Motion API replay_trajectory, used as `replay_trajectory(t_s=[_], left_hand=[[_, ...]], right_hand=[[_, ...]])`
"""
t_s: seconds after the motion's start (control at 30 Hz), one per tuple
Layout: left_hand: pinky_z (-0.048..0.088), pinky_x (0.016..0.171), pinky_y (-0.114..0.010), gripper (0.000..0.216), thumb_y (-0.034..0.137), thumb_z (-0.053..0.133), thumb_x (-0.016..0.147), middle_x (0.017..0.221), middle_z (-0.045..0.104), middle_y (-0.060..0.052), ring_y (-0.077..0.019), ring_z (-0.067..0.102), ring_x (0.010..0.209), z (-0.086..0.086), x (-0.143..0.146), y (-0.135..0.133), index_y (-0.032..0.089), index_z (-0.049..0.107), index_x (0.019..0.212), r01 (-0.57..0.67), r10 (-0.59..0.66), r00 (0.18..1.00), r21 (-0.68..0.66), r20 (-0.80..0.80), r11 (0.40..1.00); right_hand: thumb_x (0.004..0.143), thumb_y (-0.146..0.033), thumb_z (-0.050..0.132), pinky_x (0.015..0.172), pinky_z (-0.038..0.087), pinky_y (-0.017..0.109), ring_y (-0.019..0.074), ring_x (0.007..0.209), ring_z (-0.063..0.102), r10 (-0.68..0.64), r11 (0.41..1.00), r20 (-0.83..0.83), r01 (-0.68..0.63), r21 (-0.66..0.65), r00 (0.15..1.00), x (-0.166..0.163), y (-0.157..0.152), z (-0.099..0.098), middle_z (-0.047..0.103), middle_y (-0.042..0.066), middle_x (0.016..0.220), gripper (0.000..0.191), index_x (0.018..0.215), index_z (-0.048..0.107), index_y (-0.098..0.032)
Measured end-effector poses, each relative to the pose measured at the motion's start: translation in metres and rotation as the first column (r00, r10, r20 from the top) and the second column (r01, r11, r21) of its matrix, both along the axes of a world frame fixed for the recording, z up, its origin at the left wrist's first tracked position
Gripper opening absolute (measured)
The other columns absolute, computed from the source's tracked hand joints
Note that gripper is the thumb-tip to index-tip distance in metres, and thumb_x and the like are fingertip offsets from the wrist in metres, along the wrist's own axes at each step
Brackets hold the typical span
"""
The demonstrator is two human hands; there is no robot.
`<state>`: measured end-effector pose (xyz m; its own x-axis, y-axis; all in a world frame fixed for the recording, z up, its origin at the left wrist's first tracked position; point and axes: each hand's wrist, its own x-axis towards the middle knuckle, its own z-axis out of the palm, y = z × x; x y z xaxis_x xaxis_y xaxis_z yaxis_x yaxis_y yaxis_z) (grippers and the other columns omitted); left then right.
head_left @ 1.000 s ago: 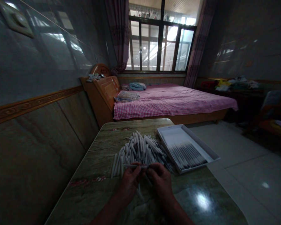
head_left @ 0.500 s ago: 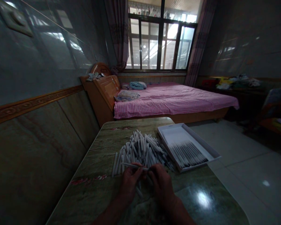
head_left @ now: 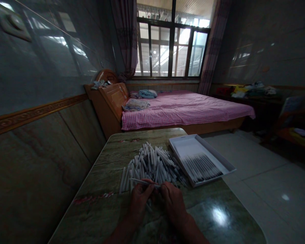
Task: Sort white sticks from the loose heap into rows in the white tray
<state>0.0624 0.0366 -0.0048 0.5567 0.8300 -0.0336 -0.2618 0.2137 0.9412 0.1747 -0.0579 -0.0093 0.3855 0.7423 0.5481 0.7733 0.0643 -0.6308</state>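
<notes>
My left hand [head_left: 139, 198] is closed around a slim white pen [head_left: 139, 181], which points out to the left over the pile. At the pen's right end the fingers of my right hand [head_left: 173, 200] are pinched together on it; the tip itself is hidden by them. Just beyond both hands lies a heap of similar white pens [head_left: 152, 161], some with dark ends. To the right a shallow white box [head_left: 186, 145] holds a neat row of pens [head_left: 202, 166], their dark ends toward me.
The marbled green table [head_left: 99, 179] carries the heap and the box, whose right side reaches past the table edge. A bed [head_left: 183, 108] with a pink checked cover stands behind it. A tiled wall [head_left: 40, 152] runs along the left.
The right fingers have shifted slightly at the pen's end, and the pen is still held in both hands. The whole view has moved a little.
</notes>
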Motion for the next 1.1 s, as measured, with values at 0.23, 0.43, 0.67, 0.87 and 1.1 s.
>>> replay_trajectory(t_s=[0.23,0.43,0.67,0.87,1.1], left_hand=[[0.044,0.048,-0.022,0.030,0.042,0.080,0.066,0.060,0.067,0.001,-0.0131,0.057,0.051,-0.001,0.002,-0.001,0.016,0.068,0.074,0.060,-0.060,0.998,0.020,-0.018,0.998],[0.044,0.048,-0.022,0.034,0.045,0.082,0.062,0.061,0.067,0.000,-0.0138,0.058,0.053,0.001,0.003,-0.002,0.016,0.067,0.074,0.007,-0.007,1.000,-0.012,-0.010,1.000],[0.042,0.044,-0.022,0.035,0.045,0.081,0.061,0.051,0.062,0.003,-0.0121,0.054,0.044,0.007,0.004,-0.009,0.016,0.065,0.071,0.039,-0.039,0.999,0.004,-0.028,0.999],[0.044,0.046,-0.022,0.034,0.043,0.083,0.058,0.052,0.063,0.002,-0.0131,0.057,0.047,0.007,0.005,-0.007,0.016,0.065,0.068,-0.007,0.007,0.999,0.007,-0.036,1.000],[0.042,0.041,-0.023,0.032,0.044,0.079,0.061,0.048,0.061,0.002,-0.0137,0.054,0.042,0.005,0.004,-0.009,0.017,0.064,0.068,0.075,-0.071,0.993,0.029,-0.096,0.997]], right_hand=[[0.102,-0.034,0.032,0.055,0.035,0.023,0.0115,0.057,0.052,-0.003,0.997,0.040,0.000,0.075,0.999,0.001,0.000,-0.007,0.054,-0.001,0.064,0.037,0.072,0.052,-0.022],[0.102,-0.033,0.034,0.056,0.036,0.023,0.0116,0.059,0.055,0.005,1.000,-0.043,-0.005,0.007,0.999,0.000,-0.003,-0.005,0.058,-0.001,0.067,0.035,0.079,0.057,-0.021],[0.102,-0.035,0.033,0.053,0.034,0.023,0.0118,0.055,0.051,0.053,0.997,-0.010,-0.052,0.051,0.999,0.000,-0.004,-0.014,0.053,-0.002,0.063,0.038,0.072,0.052,-0.023],[0.102,-0.038,0.035,0.054,0.034,0.023,0.0120,0.056,0.052,0.000,0.999,-0.074,0.003,0.042,0.997,-0.001,-0.005,-0.015,0.055,-0.002,0.064,0.035,0.076,0.053,-0.022],[0.105,-0.033,0.025,0.051,0.030,0.026,0.0121,0.052,0.050,0.042,0.994,0.122,-0.055,0.099,0.992,0.002,-0.006,-0.018,0.052,-0.002,0.060,0.043,0.071,0.050,-0.023]])
